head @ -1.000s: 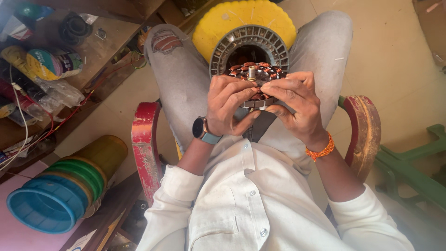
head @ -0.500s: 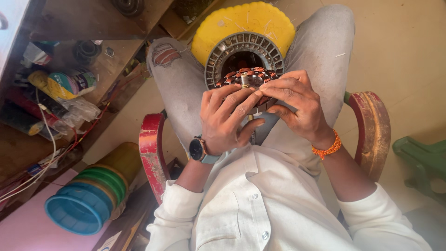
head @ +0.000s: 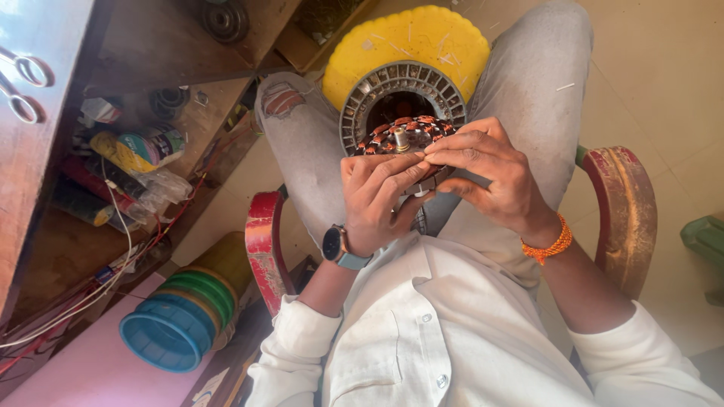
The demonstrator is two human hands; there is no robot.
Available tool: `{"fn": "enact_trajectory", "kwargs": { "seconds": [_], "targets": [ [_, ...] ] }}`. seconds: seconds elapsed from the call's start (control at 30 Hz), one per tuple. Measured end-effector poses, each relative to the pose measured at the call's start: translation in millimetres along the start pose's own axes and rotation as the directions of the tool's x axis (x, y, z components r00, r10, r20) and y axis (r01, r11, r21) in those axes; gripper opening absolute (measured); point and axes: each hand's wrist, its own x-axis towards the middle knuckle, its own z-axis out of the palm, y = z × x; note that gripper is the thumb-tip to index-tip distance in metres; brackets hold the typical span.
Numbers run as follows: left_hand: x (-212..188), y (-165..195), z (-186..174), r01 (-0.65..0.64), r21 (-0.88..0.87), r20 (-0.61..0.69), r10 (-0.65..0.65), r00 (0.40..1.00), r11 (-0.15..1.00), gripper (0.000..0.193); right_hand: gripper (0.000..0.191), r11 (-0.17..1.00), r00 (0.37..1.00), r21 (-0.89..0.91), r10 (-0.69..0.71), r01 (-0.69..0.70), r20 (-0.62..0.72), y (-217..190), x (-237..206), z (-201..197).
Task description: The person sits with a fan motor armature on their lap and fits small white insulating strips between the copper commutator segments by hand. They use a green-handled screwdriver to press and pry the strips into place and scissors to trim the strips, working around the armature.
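On person's lap, copper-wound stator (head: pixel 400 139) gripped by left hand (head: pixel 381 200) & right hand (head: pixel 483 169), grey ribbed ring (head: pixel 400 90) w/ yellow disc (head: pixel 411 41) behind, red chair arms (head: pixel 264 245) either side, stacked spools (head: pixel 177 320) at left, fingers hide stator's near edge.

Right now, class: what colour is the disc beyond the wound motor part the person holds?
Yellow; the disc shows in the head view.

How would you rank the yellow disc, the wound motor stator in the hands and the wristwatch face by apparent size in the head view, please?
1. yellow disc, largest though partly covered.
2. wound motor stator, partly hidden by the left hand and right hand.
3. wristwatch face, clearly smallest, though nearer the camera.
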Motion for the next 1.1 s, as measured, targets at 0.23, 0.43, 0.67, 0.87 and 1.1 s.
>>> {"fn": "enact_trajectory", "kwargs": {
  "seconds": [0.23, 0.43, 0.67, 0.87, 1.1],
  "targets": [
    [1.2, -10.9, -23.3, 0.103, -0.260, 0.158, -0.063, 0.985, 0.960, 0.064, 0.037, 0.992, 1.000, -0.121, 0.025, -0.027, -0.014, -20.8, 4.7, 0.9],
    [1.1, -8.3, -24.7, 0.079, -0.173, 0.209, -0.042, 0.977, 0.982, 0.050, 0.035, 0.961, 0.999, -0.277, -0.015, 0.000, -0.050, -38.5, 4.0, 8.8],
    [8.3, -6.8, -29.3, 0.086, -0.212, 0.187, -0.046, 0.981, 0.973, 0.046, 0.038, 0.978, 0.992, -0.204, -0.065, 0.041, -0.112, -32.3, 5.5, 12.4],
    [-4.7, -12.9, -18.1, 0.076, -0.322, 0.070, -0.056, 0.996, 0.944, 0.045, 0.043, 0.990, 1.000, -0.144, 0.000, -0.004, -0.028, -24.6, -3.4, 5.8],
    [-12.8, -27.0, -7.5, -0.038, -0.292, -0.053, 0.024, 0.998, 0.956, 0.056, 0.045, 0.986, 0.998, -0.160, 0.026, -0.035, -0.062, -28.5, -4.5, 14.2]
  ]
}}
